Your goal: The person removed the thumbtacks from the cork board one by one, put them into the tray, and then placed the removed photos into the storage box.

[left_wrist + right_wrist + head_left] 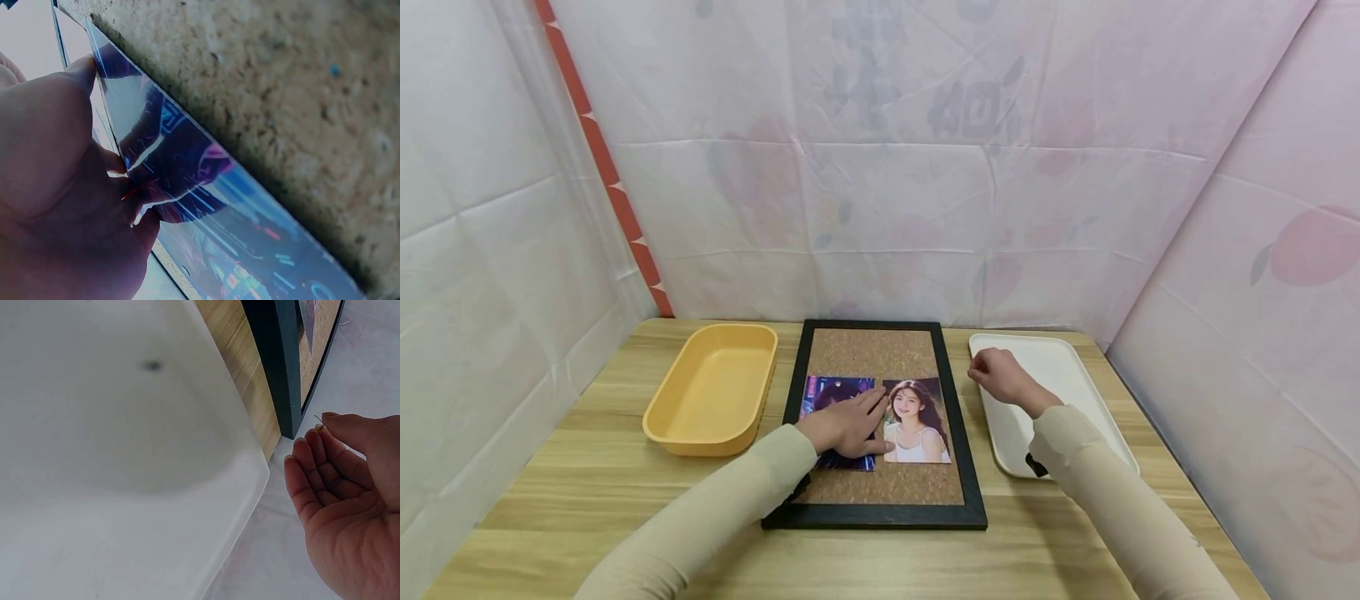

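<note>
My left hand (847, 423) lies with fingers extended over a dark blue-purple picture card (867, 461) on a cork board (874, 354) with a black frame. Its fingertips and thumb reach the edge of a portrait photo (917, 433) of a person in a white top, lying beside the card. A tiny pale spot shows near the card's top edge. Over the white tray (1086, 408), near its left rim, my right hand (1002, 377) pinches a small pin (318, 419) between thumb and index finger. Only the pin's thin metal point shows; its head is hidden.
A yellow plastic bin (715, 387) stands left of the board on the wooden table (572, 458). A small dark blurred spot (152, 365) appears over the tray in the right wrist view. Printed cloth walls (895, 200) enclose the table's back and sides.
</note>
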Demonstrator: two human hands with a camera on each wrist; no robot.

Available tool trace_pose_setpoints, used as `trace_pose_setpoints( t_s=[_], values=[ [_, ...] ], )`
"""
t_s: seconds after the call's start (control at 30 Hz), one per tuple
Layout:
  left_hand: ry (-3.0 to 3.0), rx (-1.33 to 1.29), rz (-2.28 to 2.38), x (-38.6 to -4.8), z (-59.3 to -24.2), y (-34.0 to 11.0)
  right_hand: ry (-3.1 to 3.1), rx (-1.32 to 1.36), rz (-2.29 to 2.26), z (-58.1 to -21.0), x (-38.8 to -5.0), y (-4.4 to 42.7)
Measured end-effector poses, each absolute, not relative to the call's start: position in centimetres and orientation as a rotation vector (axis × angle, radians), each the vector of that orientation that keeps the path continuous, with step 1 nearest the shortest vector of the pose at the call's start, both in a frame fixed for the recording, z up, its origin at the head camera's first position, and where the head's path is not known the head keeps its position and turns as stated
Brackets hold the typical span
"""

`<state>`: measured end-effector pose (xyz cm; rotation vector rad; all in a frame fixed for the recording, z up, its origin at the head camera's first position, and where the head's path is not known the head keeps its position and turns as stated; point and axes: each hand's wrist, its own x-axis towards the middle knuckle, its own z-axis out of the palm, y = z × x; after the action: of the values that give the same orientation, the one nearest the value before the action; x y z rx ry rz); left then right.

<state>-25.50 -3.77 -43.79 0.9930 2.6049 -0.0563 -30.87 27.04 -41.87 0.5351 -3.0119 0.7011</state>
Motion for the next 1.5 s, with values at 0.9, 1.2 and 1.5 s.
trace_pose_setpoints(
  t_s=[0.9, 1.2, 1.5],
  values=[
    [2.608, 1.004, -0.043, -25.5, -43.8, -3.8, -3.060, 0.462, 0.678, -42.0, -30.7, 28.1],
    [2.608, 0.999, -0.043, -25.5, -43.7, -3.8, -3.056, 0.466, 0.673, -41.8, -30.6, 28.5],
    [2.597, 1.009, -0.047, -25.6, -43.8, -3.8, -3.064, 0.444, 0.682, -42.4, -30.7, 29.2]
  ],
)
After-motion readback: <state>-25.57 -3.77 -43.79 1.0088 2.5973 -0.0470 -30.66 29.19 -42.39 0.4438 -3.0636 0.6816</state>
